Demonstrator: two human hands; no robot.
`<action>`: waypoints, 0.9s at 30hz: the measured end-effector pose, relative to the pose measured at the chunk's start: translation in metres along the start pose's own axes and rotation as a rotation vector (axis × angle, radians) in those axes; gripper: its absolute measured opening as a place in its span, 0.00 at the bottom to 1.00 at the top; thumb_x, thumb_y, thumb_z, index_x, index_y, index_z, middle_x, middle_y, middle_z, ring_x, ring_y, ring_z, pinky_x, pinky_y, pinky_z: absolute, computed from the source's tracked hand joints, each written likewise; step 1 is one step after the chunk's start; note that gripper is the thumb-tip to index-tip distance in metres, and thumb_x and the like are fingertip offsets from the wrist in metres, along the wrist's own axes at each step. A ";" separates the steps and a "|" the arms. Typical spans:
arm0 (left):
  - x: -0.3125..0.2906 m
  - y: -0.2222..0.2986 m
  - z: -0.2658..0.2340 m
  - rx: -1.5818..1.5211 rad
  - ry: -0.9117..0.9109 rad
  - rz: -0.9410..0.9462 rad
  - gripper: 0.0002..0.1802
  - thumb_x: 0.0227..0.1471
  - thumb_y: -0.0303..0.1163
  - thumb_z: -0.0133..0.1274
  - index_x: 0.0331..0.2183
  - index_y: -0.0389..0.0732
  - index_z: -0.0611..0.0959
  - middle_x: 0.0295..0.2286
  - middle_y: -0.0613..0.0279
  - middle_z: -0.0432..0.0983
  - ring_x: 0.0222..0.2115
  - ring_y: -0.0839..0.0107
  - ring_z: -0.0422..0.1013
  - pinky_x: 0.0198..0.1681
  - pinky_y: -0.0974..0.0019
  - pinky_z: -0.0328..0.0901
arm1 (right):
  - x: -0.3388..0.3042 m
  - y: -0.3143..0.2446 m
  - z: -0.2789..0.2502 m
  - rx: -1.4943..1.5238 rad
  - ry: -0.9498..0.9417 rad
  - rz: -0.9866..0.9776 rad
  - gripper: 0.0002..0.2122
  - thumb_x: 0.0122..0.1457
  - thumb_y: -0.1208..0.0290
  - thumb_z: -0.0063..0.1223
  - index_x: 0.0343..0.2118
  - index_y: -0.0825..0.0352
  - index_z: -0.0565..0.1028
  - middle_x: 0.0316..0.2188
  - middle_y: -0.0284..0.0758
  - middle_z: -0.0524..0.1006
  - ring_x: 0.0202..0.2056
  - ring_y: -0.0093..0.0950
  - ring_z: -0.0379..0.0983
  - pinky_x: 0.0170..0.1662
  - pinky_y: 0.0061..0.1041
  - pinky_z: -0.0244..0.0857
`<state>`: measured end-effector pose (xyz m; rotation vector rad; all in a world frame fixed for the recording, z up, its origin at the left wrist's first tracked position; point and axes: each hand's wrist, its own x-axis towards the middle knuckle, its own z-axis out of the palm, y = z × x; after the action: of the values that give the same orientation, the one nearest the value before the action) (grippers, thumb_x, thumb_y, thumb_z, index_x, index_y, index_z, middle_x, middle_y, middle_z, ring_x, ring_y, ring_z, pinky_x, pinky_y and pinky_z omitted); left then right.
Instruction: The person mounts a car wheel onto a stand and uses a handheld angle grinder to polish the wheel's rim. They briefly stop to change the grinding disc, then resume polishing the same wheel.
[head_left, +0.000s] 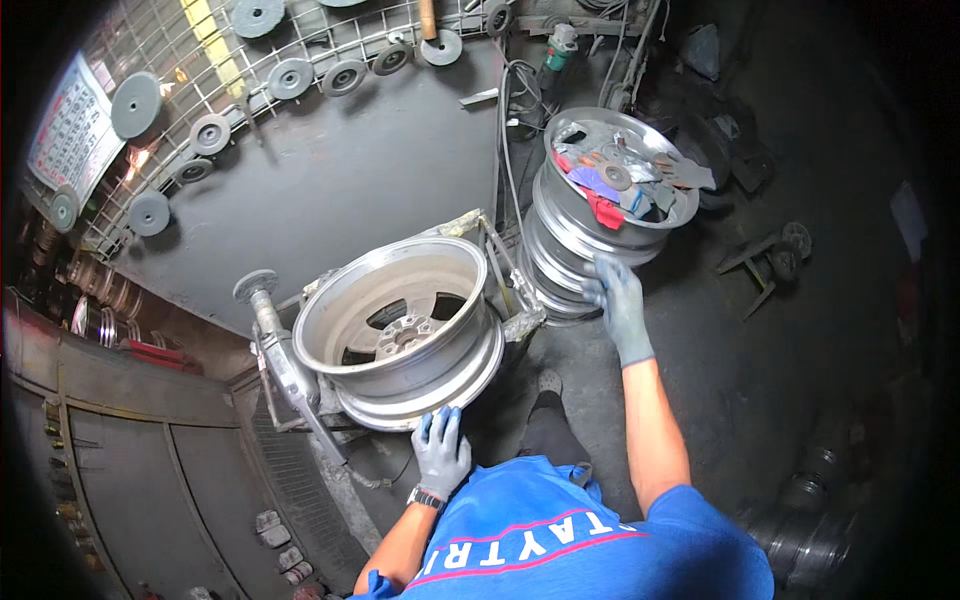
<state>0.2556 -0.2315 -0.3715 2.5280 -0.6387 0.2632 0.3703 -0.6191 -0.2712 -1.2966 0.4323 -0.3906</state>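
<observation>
My left hand, in a grey glove with blue fingertips, rests its outstretched fingers against the near lower edge of a silver alloy wheel. The wheel lies face down in, tilted on a metal stand, its spokes and hub showing inside. My right hand, gloved the same way, reaches forward beside a stack of silver wheels; its fingers are stretched out with nothing visible in them. Whether it touches the stack I cannot tell. A power tool with a round disc head stands left of the wheel.
The top wheel of the stack holds coloured cloths, an abrasive disc and a grey glove. Several discs hang on a wire grid at the back. A green tool hangs with cables; a small metal stand sits right.
</observation>
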 end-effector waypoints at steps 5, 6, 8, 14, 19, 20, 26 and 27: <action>-0.003 0.009 -0.002 0.062 -0.018 -0.101 0.30 0.45 0.33 0.61 0.54 0.43 0.79 0.54 0.51 0.73 0.56 0.47 0.63 0.61 0.44 0.56 | 0.146 -0.038 0.032 0.074 -0.141 -0.101 0.20 0.66 0.64 0.56 0.57 0.66 0.70 0.42 0.36 0.80 0.34 0.24 0.78 0.38 0.24 0.73; -0.004 0.015 -0.003 0.088 -0.014 -0.152 0.30 0.45 0.32 0.60 0.53 0.43 0.79 0.53 0.51 0.73 0.56 0.46 0.63 0.62 0.42 0.56 | 0.177 -0.046 0.041 0.116 -0.145 -0.084 0.18 0.66 0.64 0.57 0.55 0.65 0.72 0.39 0.34 0.78 0.32 0.23 0.78 0.35 0.23 0.72; 0.000 0.026 0.002 0.141 0.011 -0.236 0.30 0.44 0.30 0.60 0.53 0.42 0.79 0.52 0.50 0.72 0.56 0.43 0.62 0.62 0.40 0.56 | 0.252 -0.056 0.048 0.097 -0.179 -0.178 0.18 0.65 0.66 0.58 0.55 0.67 0.71 0.39 0.34 0.78 0.31 0.22 0.77 0.34 0.22 0.71; 0.028 0.088 0.016 0.232 0.062 -0.655 0.32 0.44 0.26 0.56 0.55 0.35 0.73 0.54 0.40 0.64 0.62 0.31 0.54 0.65 0.32 0.52 | 0.450 -0.070 0.064 -0.039 -0.036 -0.366 0.31 0.57 0.67 0.68 0.59 0.74 0.65 0.46 0.44 0.76 0.43 0.28 0.75 0.47 0.27 0.71; 0.053 0.127 0.031 0.317 0.094 -0.889 0.35 0.45 0.26 0.54 0.58 0.33 0.70 0.59 0.40 0.61 0.65 0.35 0.51 0.68 0.38 0.50 | 0.563 -0.069 0.103 -0.096 0.033 -0.454 0.45 0.52 0.65 0.73 0.65 0.80 0.55 0.60 0.53 0.65 0.58 0.37 0.67 0.59 0.30 0.64; 0.060 0.129 0.038 0.335 0.097 -0.933 0.37 0.45 0.26 0.54 0.59 0.33 0.69 0.60 0.39 0.60 0.66 0.36 0.51 0.68 0.39 0.49 | 0.583 -0.067 0.101 -0.082 0.045 -0.459 0.45 0.51 0.65 0.74 0.65 0.80 0.55 0.61 0.54 0.64 0.59 0.37 0.66 0.59 0.30 0.64; 0.091 0.151 0.057 0.388 0.155 -1.091 0.43 0.44 0.24 0.54 0.64 0.32 0.63 0.64 0.38 0.56 0.67 0.39 0.49 0.70 0.41 0.45 | 0.634 -0.063 0.114 -0.123 -0.106 -0.663 0.27 0.51 0.72 0.73 0.52 0.72 0.74 0.45 0.34 0.80 0.43 0.23 0.75 0.50 0.25 0.69; 0.094 0.155 0.059 0.392 0.205 -1.117 0.40 0.44 0.22 0.54 0.62 0.31 0.65 0.63 0.36 0.57 0.67 0.39 0.50 0.70 0.42 0.45 | 0.640 -0.061 0.126 -0.111 -0.131 -0.660 0.27 0.51 0.72 0.73 0.52 0.72 0.74 0.45 0.34 0.80 0.43 0.23 0.75 0.50 0.25 0.69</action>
<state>0.2646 -0.4163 -0.3256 2.7287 0.9921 0.2281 0.9811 -0.8535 -0.2410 -1.5480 -0.1014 -0.8341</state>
